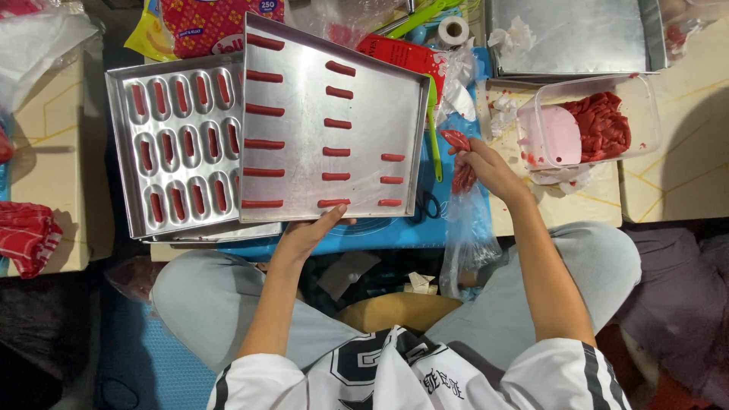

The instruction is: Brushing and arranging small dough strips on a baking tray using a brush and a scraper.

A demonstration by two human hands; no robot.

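Gripping flat silver metal tray [364, 114] at its near rim, left hand [307, 235] clamps; right hand [482, 163] squeezes soft, slippery red-filled plastic piping bag [465, 220], likely best held near the top.

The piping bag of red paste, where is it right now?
In the head view, right of centre: the right hand grips the piping bag just off the flat tray's right edge, left of the plastic tub.

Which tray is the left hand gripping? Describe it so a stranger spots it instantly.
Start at the blue mat before the seated person. The flat metal tray lies there, left hand on its near edge. Unlike the moulded tray with oval wells beside it, its smooth floor carries loose red piped sticks in rows.
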